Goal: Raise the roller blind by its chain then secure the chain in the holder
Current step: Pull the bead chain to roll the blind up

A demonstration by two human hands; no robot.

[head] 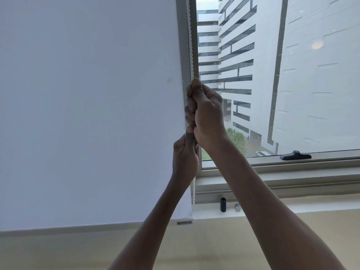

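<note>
Roller blind (87, 114) down almost full length, bottom bar low near the sill (292, 208), covering the left pane; bead chain (190, 41) running beside the frame at the blind's right edge; right hand (206, 114) fisted high on the chain, thumb on top; left hand (185, 158) directly below, touching the right, grip clenched on the same chain; short run of chain hanging free beneath the left hand.

Risks, judged: both strands possibly caught in one fist, cannot tell; if so, no travel, or strain on the clutch above; pulled off-vertical, beads likely to skip or rub the frame; grip slipping on smooth beads would let the blind run back down.

Nearby: small black cylinder (223, 204) and small metal piece (237, 207) on the sill, just right of the hanging chain; either possibly the holder, unclear; dark window handle (295, 155) well to the right; forearms crossing low, partly hiding the chain's bottom loop.
</note>
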